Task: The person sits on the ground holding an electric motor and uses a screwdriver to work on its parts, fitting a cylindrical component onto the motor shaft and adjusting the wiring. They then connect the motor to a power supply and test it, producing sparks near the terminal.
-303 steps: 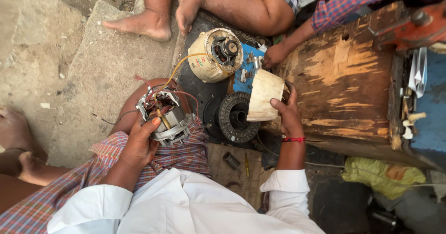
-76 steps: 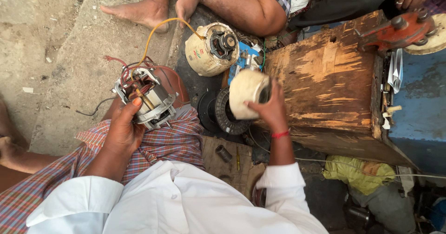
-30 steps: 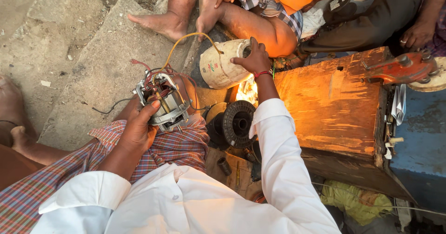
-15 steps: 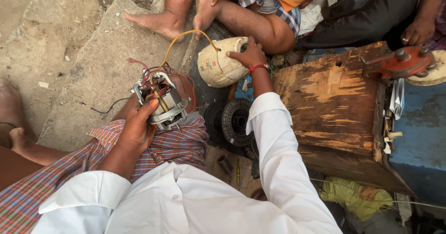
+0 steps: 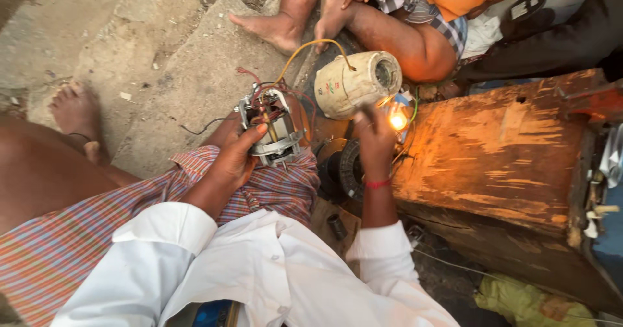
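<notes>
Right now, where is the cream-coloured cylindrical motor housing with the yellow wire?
In the head view, the cream cylindrical housing lies on its side at upper centre, just above the right hand, left of the worn wooden box.

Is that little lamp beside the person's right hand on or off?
On. The small bulb next to the right hand glows bright yellow-white and throws an orange light over the wooden box beside it.

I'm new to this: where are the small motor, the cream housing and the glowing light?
small motor [image 5: 271, 127], head view, metal frame.
cream housing [image 5: 350, 83], head view, side wall.
glowing light [image 5: 397, 122], head view, bright centre.
</notes>
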A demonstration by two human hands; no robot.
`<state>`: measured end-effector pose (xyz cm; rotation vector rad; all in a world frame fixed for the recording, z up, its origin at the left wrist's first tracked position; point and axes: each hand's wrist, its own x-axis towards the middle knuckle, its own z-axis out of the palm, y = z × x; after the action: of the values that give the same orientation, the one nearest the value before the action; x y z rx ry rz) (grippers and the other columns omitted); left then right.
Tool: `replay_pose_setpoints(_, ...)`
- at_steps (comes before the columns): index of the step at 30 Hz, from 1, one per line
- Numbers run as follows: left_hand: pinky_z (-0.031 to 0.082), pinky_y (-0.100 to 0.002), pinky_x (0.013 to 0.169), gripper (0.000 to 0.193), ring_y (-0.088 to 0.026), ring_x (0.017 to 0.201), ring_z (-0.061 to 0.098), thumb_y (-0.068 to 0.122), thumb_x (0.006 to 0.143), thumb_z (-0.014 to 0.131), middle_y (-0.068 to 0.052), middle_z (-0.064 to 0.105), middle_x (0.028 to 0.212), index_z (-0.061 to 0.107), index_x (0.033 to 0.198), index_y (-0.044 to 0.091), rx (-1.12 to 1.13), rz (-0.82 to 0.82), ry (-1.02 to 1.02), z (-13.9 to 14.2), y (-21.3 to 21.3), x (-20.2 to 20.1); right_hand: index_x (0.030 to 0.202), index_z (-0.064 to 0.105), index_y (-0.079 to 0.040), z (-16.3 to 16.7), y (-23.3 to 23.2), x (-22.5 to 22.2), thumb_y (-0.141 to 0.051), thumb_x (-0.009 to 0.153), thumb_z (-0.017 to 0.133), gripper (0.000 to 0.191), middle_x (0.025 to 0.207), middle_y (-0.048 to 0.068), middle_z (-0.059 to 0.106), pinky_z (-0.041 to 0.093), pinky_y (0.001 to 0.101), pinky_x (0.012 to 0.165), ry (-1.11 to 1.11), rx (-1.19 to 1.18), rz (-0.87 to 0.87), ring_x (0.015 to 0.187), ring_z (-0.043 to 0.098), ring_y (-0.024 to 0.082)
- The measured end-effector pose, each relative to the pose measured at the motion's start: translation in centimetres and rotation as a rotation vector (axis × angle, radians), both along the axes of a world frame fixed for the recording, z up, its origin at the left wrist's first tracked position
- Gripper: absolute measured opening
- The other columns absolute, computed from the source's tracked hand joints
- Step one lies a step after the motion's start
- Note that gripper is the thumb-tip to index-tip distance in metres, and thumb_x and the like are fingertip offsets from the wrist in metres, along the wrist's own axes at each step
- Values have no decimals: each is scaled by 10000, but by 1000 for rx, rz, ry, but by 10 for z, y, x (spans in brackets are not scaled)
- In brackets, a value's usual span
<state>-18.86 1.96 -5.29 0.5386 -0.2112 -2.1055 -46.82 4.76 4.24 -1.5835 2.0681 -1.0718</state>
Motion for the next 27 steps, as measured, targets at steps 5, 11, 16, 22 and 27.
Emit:
replay_pose_setpoints(5, 561, -419, 979, 668, -238, 1178, 641, 200, 856, 778, -100, 636, 1285, 467, 1431, 62, -69, -17, -33, 6, 2, 2, 1331, 600, 57, -18, 27, 40, -159, 1014, 667, 389, 1219, 135, 719, 549, 327, 997, -437, 43, 164, 1145, 680, 194)
replay_pose_setpoints(11, 545, -403, 1013, 687, -231, 1194, 629, 167, 839, 796, -110, 631, 1291, 467, 1431, 53, -143, -13, -95, 10, 4, 3, 1370, 576, 63, -21, 31, 43, -162, 1036, 645, 409, 1240, 151, 710, 564, 352, 1000, -578, 11, 198, 1144, 691, 207)
replay_pose_setpoints(16, 536, -390, 1003, 658, -220, 1168, 627, 143, 832, 796, -97, 630, 1259, 481, 1401, 44, -175, -22, -160, 13, 5, 5, 1384, 572, 43, -21, 43, 49, -170, 1055, 624, 395, 1235, 131, 712, 562, 349, 978, -626, -82, 168, 1126, 698, 206)
replay_pose_setpoints(22, 536, -355, 992, 621, -196, 1133, 634, 91, 823, 789, -90, 636, 1221, 490, 1364, 35, -239, -5, -214, 21, 10, 4, 1376, 579, 20, -27, 52, 51, -159, 1047, 632, 378, 1215, 116, 716, 560, 324, 889, -658, -166, 120, 1074, 698, 193)
replay_pose_setpoints(27, 547, -347, 961, 564, -192, 1096, 640, 72, 828, 789, -91, 644, 1185, 513, 1316, 20, -294, 17, -276, 23, 11, 5, 1365, 589, 15, -42, 54, 58, -159, 1052, 629, 360, 1186, 111, 715, 562, 334, 864, -701, -197, 104, 1053, 692, 187)
